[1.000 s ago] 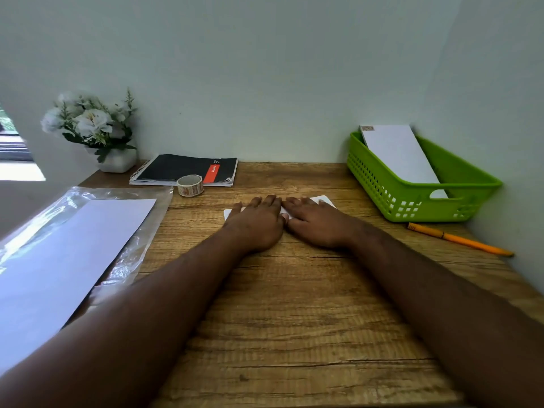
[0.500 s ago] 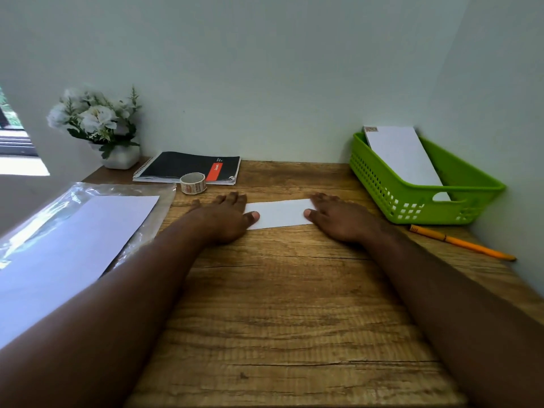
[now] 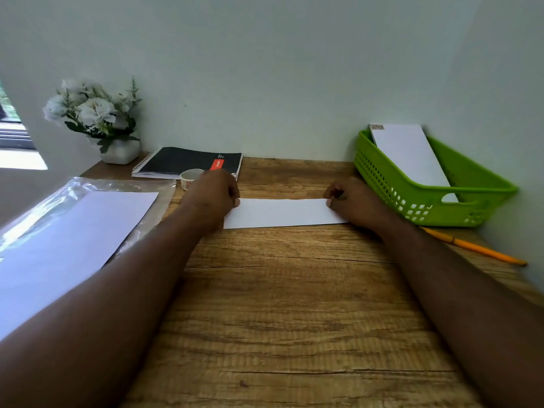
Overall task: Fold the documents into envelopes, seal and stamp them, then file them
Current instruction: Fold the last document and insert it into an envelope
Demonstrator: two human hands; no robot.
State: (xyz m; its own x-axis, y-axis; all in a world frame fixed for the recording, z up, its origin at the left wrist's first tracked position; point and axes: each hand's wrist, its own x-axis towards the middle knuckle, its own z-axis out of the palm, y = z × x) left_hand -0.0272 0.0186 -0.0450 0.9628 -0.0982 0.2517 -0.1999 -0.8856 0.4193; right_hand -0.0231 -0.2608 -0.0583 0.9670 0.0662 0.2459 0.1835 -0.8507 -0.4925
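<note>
At the folded paper's (image 3: 282,212) ends, left hand (image 3: 213,195) and right hand (image 3: 351,201) now wider apart, pinching.

White folded paper strip (image 3: 282,212) flat on surface (image 3: 294,304), long side crosswise. White stamped envelope (image 3: 409,156) leaning in green basket (image 3: 441,201).

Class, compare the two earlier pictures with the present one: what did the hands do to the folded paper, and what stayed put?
The left hand and right hand slid apart from the middle of the folded paper to its ends, uncovering it; now each pinches an end. The paper still lies flat on the desk. The basket, pencil, tape roll and notebook did not move.
</note>
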